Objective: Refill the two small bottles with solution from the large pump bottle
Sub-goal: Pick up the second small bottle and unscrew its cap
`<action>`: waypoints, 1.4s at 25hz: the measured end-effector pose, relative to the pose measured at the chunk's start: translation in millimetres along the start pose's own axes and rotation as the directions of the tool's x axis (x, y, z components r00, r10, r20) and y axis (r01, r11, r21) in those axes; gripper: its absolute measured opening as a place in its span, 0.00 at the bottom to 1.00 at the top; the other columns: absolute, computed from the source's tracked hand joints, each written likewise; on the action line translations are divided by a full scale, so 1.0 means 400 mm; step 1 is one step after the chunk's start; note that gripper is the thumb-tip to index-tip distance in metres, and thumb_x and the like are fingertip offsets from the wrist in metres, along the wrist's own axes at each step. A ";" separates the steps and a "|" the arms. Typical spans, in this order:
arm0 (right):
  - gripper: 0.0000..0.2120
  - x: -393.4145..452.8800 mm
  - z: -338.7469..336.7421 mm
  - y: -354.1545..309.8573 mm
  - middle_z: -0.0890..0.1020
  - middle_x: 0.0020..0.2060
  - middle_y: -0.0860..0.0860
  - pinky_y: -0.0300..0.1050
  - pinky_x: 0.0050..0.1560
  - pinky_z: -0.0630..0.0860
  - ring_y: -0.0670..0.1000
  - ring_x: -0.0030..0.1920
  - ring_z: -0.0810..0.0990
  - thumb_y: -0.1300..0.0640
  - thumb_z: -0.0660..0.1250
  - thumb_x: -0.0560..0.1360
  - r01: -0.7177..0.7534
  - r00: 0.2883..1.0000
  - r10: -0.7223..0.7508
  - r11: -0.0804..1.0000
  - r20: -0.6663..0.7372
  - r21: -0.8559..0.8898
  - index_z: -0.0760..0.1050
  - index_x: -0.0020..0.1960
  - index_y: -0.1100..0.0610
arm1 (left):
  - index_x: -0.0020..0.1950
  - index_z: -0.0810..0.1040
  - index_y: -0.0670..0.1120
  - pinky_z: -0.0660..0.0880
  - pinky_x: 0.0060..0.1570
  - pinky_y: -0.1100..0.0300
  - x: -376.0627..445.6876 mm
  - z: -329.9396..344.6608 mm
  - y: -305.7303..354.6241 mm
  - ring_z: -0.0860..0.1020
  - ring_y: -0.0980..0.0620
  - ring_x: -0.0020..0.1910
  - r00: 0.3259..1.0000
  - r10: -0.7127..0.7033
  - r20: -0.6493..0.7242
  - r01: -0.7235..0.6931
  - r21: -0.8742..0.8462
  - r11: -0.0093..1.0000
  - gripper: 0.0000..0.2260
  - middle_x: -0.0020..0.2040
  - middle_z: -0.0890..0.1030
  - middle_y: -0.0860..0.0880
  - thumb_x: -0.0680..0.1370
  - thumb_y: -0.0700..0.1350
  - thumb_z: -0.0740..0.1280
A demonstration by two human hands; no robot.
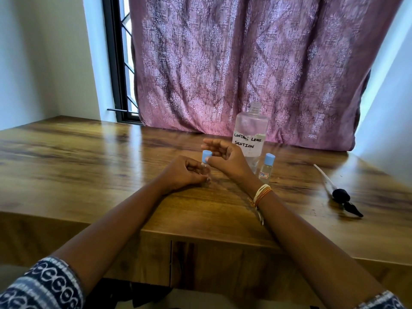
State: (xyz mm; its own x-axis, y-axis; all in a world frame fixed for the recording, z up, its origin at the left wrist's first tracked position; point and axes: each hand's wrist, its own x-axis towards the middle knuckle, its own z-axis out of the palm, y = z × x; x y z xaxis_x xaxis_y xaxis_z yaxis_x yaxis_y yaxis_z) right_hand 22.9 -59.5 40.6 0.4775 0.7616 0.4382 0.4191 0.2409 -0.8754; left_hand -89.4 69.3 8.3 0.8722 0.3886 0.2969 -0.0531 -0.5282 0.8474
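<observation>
A small clear bottle (206, 170) stands upright on the wooden table (89, 166), mostly hidden by my left hand (185, 175), which grips its body. My right hand (225, 159) pinches its blue cap (206, 156) with thumb and fingertips. A second small bottle (266, 169) with a blue cap stands to the right. Behind them stands the large clear bottle (251, 136) labelled "Contact Lens Solution", its neck open with no pump on it. The black pump head with its long white tube (334, 190) lies on the table at the right.
A purple patterned curtain (245, 63) hangs directly behind the bottles. A window with a black frame (116, 63) is at the back left. The table's front edge (200, 235) runs under my forearms.
</observation>
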 end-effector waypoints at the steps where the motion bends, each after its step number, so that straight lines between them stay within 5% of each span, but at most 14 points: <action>1: 0.22 0.000 0.001 0.001 0.82 0.50 0.58 0.43 0.52 0.80 0.51 0.50 0.81 0.72 0.72 0.70 0.001 1.000 -0.002 1.000 -0.011 -0.010 0.75 0.63 0.64 | 0.49 0.86 0.43 0.78 0.51 0.59 -0.001 0.001 0.001 0.82 0.54 0.43 1.000 0.009 -0.001 -0.009 0.000 1.000 0.09 0.44 0.87 0.45 0.70 0.38 0.77; 4: 0.20 0.003 -0.002 0.006 0.81 0.42 0.53 0.39 0.48 0.79 0.49 0.43 0.80 0.69 0.75 0.68 0.015 0.999 -0.017 0.999 -0.041 -0.036 0.77 0.59 0.62 | 0.49 0.86 0.42 0.78 0.49 0.61 0.000 0.000 0.002 0.82 0.55 0.42 1.000 0.012 -0.010 -0.012 0.011 1.000 0.09 0.44 0.87 0.45 0.69 0.38 0.77; 8: 0.18 0.009 -0.012 0.018 0.84 0.48 0.57 0.45 0.54 0.80 0.52 0.49 0.83 0.73 0.68 0.72 0.040 0.999 -0.040 0.999 0.001 0.028 0.76 0.60 0.61 | 0.50 0.85 0.40 0.77 0.46 0.67 0.000 0.002 0.003 0.82 0.58 0.41 1.000 -0.013 -0.005 0.013 -0.014 1.000 0.10 0.45 0.87 0.44 0.70 0.37 0.76; 12: 0.20 0.017 -0.008 0.027 0.83 0.45 0.54 0.40 0.50 0.80 0.48 0.45 0.83 0.66 0.76 0.69 0.038 0.999 -0.039 0.998 -0.021 -0.052 0.77 0.59 0.59 | 0.50 0.85 0.42 0.77 0.45 0.64 0.000 0.001 0.003 0.82 0.57 0.40 1.000 -0.001 -0.015 0.001 0.002 1.000 0.09 0.45 0.87 0.44 0.70 0.38 0.76; 18: 0.11 0.035 -0.026 0.022 0.85 0.39 0.53 0.40 0.46 0.82 0.47 0.41 0.85 0.65 0.76 0.69 0.017 0.983 0.008 0.991 -0.183 0.134 0.77 0.47 0.56 | 0.49 0.85 0.40 0.76 0.42 0.67 -0.001 0.002 0.004 0.80 0.61 0.37 1.000 0.001 -0.008 -0.002 -0.038 0.999 0.09 0.43 0.86 0.45 0.70 0.36 0.76; 22: 0.07 0.064 -0.023 0.029 0.84 0.41 0.57 0.39 0.45 0.80 0.48 0.41 0.82 0.67 0.73 0.70 0.042 0.971 -0.073 0.990 -0.229 -0.136 0.80 0.47 0.61 | 0.49 0.85 0.40 0.76 0.41 0.68 -0.002 -0.008 0.010 0.80 0.60 0.37 1.000 0.002 -0.007 -0.002 -0.014 1.000 0.10 0.43 0.86 0.44 0.69 0.36 0.76; 26: 0.10 0.122 -0.010 0.035 0.84 0.44 0.55 0.25 0.39 0.70 0.43 0.39 0.77 0.65 0.69 0.72 0.076 0.993 -0.113 0.871 -0.047 -0.485 0.82 0.53 0.61 | 0.48 0.85 0.41 0.76 0.40 0.68 0.001 -0.032 0.011 0.79 0.61 0.36 1.000 -0.029 0.010 0.029 0.032 0.999 0.09 0.41 0.85 0.46 0.69 0.37 0.77; 30: 0.17 0.190 0.010 0.057 0.80 0.43 0.56 0.43 0.42 0.73 0.51 0.43 0.77 0.62 0.74 0.69 -0.020 0.998 0.057 0.753 0.035 -0.657 0.75 0.56 0.62 | 0.46 0.85 0.41 0.74 0.38 0.69 0.005 -0.036 0.006 0.77 0.64 0.32 0.997 -0.067 0.027 0.067 0.003 0.998 0.08 0.36 0.85 0.50 0.68 0.35 0.77; 35: 0.05 0.219 0.035 0.098 0.85 0.43 0.61 0.47 0.43 0.77 0.57 0.45 0.83 0.64 0.69 0.70 0.017 0.983 0.135 0.613 0.126 -0.790 0.82 0.44 0.66 | 0.47 0.85 0.41 0.73 0.34 0.73 0.011 -0.046 0.004 0.79 0.65 0.31 0.996 -0.066 0.057 0.066 0.017 0.998 0.09 0.35 0.85 0.52 0.68 0.37 0.78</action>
State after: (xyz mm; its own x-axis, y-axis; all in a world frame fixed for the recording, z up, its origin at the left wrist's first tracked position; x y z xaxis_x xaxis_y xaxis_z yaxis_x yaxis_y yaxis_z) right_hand 70.5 25.1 42.0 0.4286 0.8567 0.2869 0.8750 -0.3145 -0.3681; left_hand -94.6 83.9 19.1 0.9002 0.3791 0.2143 0.0127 -0.5148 0.8572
